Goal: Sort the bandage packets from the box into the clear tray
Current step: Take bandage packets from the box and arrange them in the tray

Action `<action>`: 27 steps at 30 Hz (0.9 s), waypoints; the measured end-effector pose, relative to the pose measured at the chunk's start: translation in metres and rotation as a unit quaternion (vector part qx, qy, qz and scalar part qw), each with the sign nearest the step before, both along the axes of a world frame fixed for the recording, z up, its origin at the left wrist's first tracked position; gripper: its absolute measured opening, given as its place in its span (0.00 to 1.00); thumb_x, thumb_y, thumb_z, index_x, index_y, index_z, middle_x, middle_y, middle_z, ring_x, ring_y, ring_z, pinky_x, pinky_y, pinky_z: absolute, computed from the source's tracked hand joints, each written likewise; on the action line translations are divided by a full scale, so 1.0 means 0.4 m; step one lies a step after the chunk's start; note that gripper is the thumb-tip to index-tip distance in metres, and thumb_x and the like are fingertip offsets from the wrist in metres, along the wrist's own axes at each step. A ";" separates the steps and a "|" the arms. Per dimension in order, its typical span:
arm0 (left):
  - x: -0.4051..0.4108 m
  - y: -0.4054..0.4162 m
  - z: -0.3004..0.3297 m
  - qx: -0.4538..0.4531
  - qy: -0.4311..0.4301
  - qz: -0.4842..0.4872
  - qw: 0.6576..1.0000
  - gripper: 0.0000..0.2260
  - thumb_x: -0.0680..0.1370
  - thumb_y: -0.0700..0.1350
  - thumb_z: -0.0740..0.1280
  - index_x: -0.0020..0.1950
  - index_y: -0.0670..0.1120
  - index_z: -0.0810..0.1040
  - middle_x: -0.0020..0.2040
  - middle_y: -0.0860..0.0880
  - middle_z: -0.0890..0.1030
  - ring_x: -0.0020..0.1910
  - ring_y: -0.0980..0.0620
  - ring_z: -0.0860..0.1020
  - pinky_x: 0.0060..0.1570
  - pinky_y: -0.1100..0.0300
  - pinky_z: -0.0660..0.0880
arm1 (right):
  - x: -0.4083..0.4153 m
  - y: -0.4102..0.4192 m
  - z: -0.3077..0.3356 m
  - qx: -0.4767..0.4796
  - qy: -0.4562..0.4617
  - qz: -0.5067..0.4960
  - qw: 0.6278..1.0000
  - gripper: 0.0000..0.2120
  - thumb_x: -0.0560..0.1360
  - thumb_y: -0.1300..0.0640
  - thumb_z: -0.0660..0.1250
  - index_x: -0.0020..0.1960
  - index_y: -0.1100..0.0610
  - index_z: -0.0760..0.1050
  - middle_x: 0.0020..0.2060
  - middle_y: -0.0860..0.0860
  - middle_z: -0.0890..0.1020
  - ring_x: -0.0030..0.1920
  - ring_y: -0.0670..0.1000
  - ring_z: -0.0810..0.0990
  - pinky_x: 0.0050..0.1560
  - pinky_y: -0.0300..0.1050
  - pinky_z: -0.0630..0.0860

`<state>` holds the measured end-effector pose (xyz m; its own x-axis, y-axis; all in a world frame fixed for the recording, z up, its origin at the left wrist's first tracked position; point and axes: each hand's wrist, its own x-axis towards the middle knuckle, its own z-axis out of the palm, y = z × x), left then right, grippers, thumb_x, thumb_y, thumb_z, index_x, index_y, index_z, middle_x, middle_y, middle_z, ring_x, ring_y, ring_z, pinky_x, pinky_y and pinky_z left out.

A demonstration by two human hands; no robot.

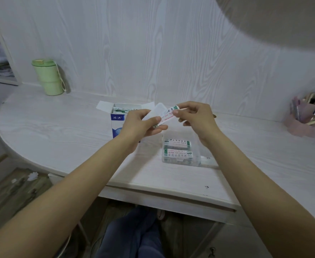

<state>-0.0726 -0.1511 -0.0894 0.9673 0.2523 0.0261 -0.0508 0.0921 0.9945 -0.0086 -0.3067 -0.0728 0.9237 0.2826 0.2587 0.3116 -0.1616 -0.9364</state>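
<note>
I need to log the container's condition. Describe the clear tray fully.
The clear tray is a see-through plastic box standing open on the white desk, just right of the bandage box. Printed white-and-green packets lie stacked flat along its left side. Neither hand touches it; both hold a packet above it.

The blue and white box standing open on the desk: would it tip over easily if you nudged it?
Probably. The box stands upright, taller than wide, with flaps open, so it looks top-heavy. It seems thin card holding only light packets, so a nudge would likely slide or topple it. Neither hand steadies it.
</note>
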 end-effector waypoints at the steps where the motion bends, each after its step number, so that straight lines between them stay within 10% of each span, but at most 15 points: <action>1: -0.001 0.000 0.000 -0.002 0.000 0.000 1.000 0.07 0.77 0.35 0.66 0.54 0.37 0.78 0.50 0.41 0.82 0.42 0.46 0.84 0.42 0.62 0.81 | 0.000 -0.001 -0.003 0.003 0.005 -0.007 1.000 0.04 0.71 0.62 0.73 0.45 0.54 0.81 0.31 0.48 0.81 0.30 0.43 0.76 0.34 0.34 0.73; 17: 0.001 0.012 -0.003 0.015 -0.019 0.023 0.999 0.07 0.77 0.34 0.66 0.52 0.32 0.77 0.46 0.40 0.80 0.40 0.50 0.84 0.40 0.65 0.81 | 0.006 -0.062 -0.042 -0.005 0.074 -0.079 0.994 0.02 0.73 0.64 0.70 0.44 0.58 0.80 0.33 0.54 0.82 0.28 0.42 0.79 0.31 0.32 0.72; 27: 0.001 0.016 -0.010 0.006 -0.018 0.034 0.999 0.03 0.78 0.34 0.65 0.50 0.36 0.76 0.46 0.43 0.82 0.41 0.50 0.84 0.40 0.65 0.80 | 0.018 -0.067 -0.091 -0.274 0.040 -0.117 0.954 0.02 0.73 0.62 0.70 0.44 0.59 0.81 0.42 0.54 0.82 0.39 0.50 0.76 0.31 0.38 0.66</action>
